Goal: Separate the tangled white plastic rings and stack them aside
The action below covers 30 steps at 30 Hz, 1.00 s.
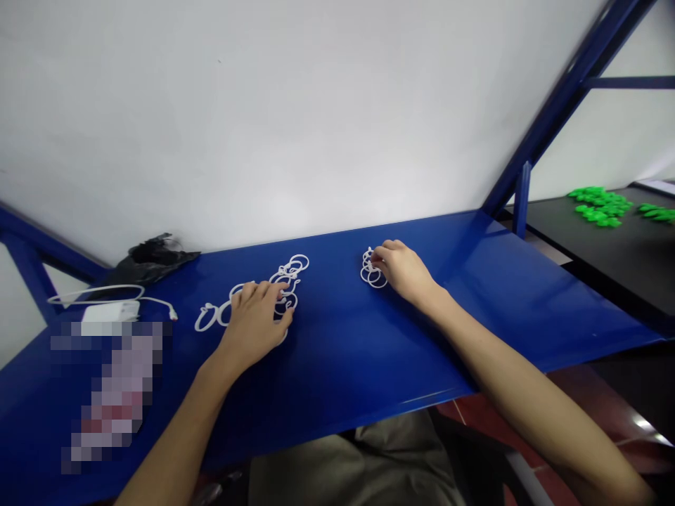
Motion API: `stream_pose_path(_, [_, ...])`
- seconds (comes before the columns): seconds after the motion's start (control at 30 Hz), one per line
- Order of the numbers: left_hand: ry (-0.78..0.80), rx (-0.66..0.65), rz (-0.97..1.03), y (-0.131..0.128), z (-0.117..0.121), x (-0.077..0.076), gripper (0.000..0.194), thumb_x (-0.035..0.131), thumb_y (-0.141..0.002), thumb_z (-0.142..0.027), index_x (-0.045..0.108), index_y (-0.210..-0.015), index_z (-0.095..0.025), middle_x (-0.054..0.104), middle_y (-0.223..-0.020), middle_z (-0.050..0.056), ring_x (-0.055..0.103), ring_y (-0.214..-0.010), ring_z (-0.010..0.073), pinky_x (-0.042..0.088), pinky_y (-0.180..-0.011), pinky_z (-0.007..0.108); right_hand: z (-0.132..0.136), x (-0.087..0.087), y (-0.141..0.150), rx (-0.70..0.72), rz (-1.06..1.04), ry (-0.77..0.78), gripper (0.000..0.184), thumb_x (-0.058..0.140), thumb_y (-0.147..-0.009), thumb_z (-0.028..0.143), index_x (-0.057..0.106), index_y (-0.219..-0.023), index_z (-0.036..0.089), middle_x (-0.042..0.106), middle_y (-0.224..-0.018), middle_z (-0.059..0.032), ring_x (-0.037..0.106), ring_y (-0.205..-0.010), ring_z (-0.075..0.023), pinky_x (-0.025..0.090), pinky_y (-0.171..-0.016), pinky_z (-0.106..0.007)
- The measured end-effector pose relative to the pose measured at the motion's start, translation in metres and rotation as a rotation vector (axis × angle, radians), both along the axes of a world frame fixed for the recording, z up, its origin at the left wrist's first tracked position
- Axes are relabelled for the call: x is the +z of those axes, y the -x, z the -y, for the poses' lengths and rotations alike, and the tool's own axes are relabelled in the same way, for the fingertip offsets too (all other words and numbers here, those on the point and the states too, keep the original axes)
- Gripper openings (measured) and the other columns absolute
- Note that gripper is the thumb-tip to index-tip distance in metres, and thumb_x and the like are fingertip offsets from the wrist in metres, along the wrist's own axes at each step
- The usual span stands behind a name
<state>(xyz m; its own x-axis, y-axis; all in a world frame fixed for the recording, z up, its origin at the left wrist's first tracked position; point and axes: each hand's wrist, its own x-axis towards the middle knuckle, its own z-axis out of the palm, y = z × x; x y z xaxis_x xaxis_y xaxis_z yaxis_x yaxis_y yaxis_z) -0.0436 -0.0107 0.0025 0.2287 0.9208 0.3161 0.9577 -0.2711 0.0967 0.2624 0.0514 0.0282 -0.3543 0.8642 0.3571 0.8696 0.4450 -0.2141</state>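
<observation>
White rings with small hooked ends [298, 263] lie in a loose cluster on the left half of the blue table [337, 365]. My left hand [256, 316] rests over the near part of that cluster, fingers spread, hiding several of the rings beneath. Farther right, a smaller group of white rings [375, 278] sits on the tabletop. My right hand [403, 268] reaches it from the right with thumb and fingers pinched together at its top edge. The fingertips partly cover the ring between them.
A black plastic bag [152, 260] and a white charger [110, 310] with its cable [95, 299] lie at the left. Below them is a pixelated object [119, 393]. Blue frame bars [553, 105] rise at the right, beside a black table [580, 239] with green pieces [601, 206].
</observation>
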Motion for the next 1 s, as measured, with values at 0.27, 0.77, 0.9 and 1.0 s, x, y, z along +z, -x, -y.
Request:
stream_pose_path(0.27, [-0.047,0.076,-0.002,-0.001,-0.002,-0.001,0.033,0.055,-0.087,-0.038,0.063,-0.115,-0.023,0.068,-0.105,0.010,0.052,-0.108,0.0359,0.039,-0.090,0.050,0.017,0.004,0.020,0.204,0.008,-0.067,0.016,0.053,-0.098,0.016,0.069,-0.098,0.015,0.067,-0.092,-0.0107,0.053,-0.087,-0.0231,0.046,-0.078,-0.036])
stream_pose_path(0.77, [-0.023,0.089,0.216,-0.032,0.009,0.010,0.015,0.056,-0.083,-0.027,0.070,-0.088,-0.023,0.069,-0.089,0.004,0.056,-0.095,0.0273,0.037,-0.089,0.046,0.049,-0.014,0.059,0.565,-0.179,0.116,0.021,0.059,-0.097,0.034,0.067,-0.106,0.017,0.068,-0.096,-0.0087,0.058,-0.094,-0.0214,0.050,-0.084,-0.034])
stream_pose_path(0.9, [-0.035,-0.003,0.540,-0.036,0.010,0.013,0.014,0.061,-0.083,-0.033,0.069,-0.084,-0.022,0.067,-0.082,0.001,0.058,-0.080,0.0187,0.044,-0.082,0.036,0.061,-0.012,0.067,0.555,-0.359,0.194,0.035,0.066,-0.091,0.045,0.060,-0.111,0.017,0.068,-0.099,-0.0072,0.063,-0.091,-0.0193,0.052,-0.078,-0.030])
stream_pose_path(1.0, [0.015,-0.011,0.727,-0.039,0.012,0.012,0.015,0.064,-0.082,-0.035,0.069,-0.082,-0.021,0.067,-0.079,-0.001,0.058,-0.074,0.0153,0.046,-0.073,0.030,0.065,-0.013,0.070,0.523,-0.442,0.250,0.030,0.066,-0.092,0.044,0.057,-0.106,0.018,0.068,-0.091,-0.0039,0.064,-0.076,-0.0153,0.050,-0.067,-0.026])
